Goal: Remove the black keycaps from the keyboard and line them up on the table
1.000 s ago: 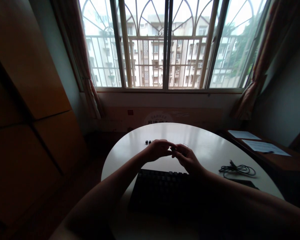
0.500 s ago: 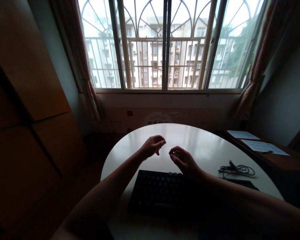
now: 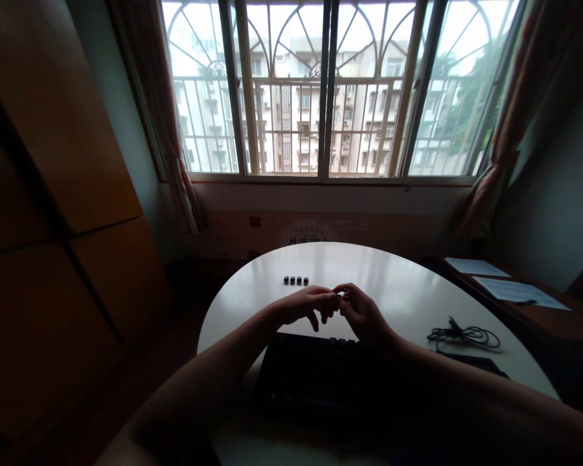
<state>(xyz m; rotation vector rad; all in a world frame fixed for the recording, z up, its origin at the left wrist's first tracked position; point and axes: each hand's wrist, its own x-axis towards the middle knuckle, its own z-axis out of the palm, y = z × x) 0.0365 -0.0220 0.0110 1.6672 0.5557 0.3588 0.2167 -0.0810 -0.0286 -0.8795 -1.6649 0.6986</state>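
Note:
A black keyboard (image 3: 315, 372) lies on the white round table (image 3: 408, 291) in front of me. Both hands hover over its far edge with their fingertips meeting. My right hand (image 3: 365, 316) is closed around a small pale thing that is too dim to name. The thumb and forefinger of my left hand (image 3: 305, 305) pinch at that same spot, and its other fingers hang loosely down. Beyond the left hand, a short row of several small dark keycaps (image 3: 296, 280) sits on the table.
A coiled black cable (image 3: 464, 335) lies at the table's right, beside a dark flat item (image 3: 476, 364). Papers (image 3: 515, 289) rest on a low surface at far right. A barred window (image 3: 328, 90) is ahead and wooden cabinets (image 3: 53, 213) stand at left.
My left hand went out toward the far side of the table, then came back to my right hand's fingertips. The keycap row now shows more pieces than a second ago.

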